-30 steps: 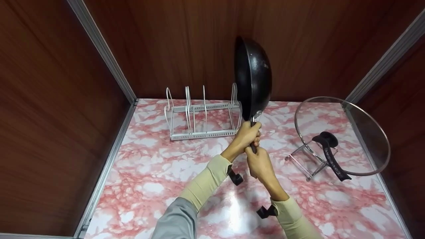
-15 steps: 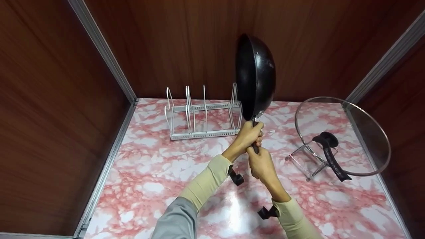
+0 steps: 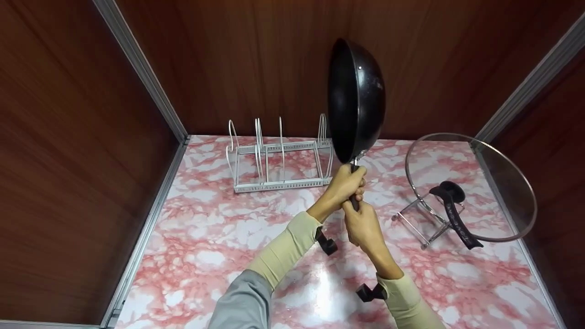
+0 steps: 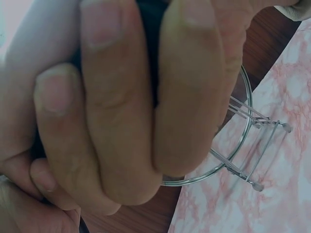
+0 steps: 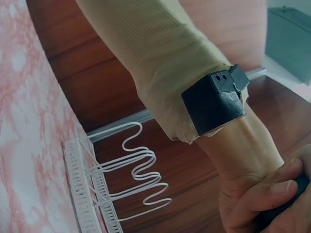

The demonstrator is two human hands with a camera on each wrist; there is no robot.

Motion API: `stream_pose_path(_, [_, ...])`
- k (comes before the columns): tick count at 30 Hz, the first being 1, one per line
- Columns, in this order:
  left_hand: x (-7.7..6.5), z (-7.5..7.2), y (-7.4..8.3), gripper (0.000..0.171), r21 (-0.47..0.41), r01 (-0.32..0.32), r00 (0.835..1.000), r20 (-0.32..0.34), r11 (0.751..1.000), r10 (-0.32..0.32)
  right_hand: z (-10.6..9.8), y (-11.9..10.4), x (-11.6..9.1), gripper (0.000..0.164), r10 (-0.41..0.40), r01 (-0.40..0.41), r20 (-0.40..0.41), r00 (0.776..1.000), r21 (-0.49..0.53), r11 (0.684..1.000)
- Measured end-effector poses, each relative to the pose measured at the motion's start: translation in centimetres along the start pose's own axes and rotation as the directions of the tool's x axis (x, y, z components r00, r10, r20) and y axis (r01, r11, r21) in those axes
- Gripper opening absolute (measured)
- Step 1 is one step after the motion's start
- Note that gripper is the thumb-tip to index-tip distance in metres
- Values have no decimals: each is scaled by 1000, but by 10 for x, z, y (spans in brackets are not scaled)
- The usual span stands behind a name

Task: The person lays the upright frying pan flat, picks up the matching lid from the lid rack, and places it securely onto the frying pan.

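Note:
A black wok [image 3: 371, 96] hangs on edge, its hollow side to the left, in front of the back wall in the head view. Its dark handle [image 3: 355, 202] points down toward me. My left hand [image 3: 346, 185] grips the handle close to the bowl, and the left wrist view shows its curled fingers [image 4: 116, 97] up close. Just below, my right hand [image 3: 364, 224] holds the handle's end, thumb laid along it. To the left of the wok stands a white wire pan rack [image 3: 281, 185] with upright loops; the wok's edge overlaps its right end in the head view.
On the right, a glass lid [image 3: 493, 183] with a black handle [image 3: 457, 219] leans on a small metal wire stand [image 3: 413, 228]. Brown wood-look panels [image 3: 256, 59] enclose the marbled pink-and-white tabletop [image 3: 219, 256]. Each wrist wears a black camera mount [image 5: 214, 102].
Both hands have shifted a little to the right with the wok, and its bowl has risen slightly in view. The rack and the lid stay in place.

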State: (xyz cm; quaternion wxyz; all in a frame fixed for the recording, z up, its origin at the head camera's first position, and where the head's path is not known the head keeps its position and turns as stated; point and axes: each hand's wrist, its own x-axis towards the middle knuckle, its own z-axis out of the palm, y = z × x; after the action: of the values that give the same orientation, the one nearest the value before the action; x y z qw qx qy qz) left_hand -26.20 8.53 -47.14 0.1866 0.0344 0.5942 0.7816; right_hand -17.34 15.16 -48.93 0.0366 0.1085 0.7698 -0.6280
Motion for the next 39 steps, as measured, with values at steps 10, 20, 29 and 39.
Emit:
stream_pose_path(10, [-3, 4, 5, 34, -19, -7, 1000, 19, 1000, 8, -2, -4, -3, 42, -11, 11, 9, 1000, 60, 998])
stream_pose_path(20, [-5, 6, 10, 33, -29, -6, 998, 54, 1000, 8, -5, -9, -5, 43, 3, -6, 26, 1000, 109, 994])
stream_pose_path(29, [-8, 8, 14, 28, -24, -41, 998, 47, 999, 42, -7, -10, -8, 46, -31, 25, 44, 999, 121, 992])
stream_pose_path(39, [-10, 10, 16, 25, -35, -47, 997, 56, 998, 49, -8, -9, -8, 46, -26, 14, 63, 998, 185, 983])
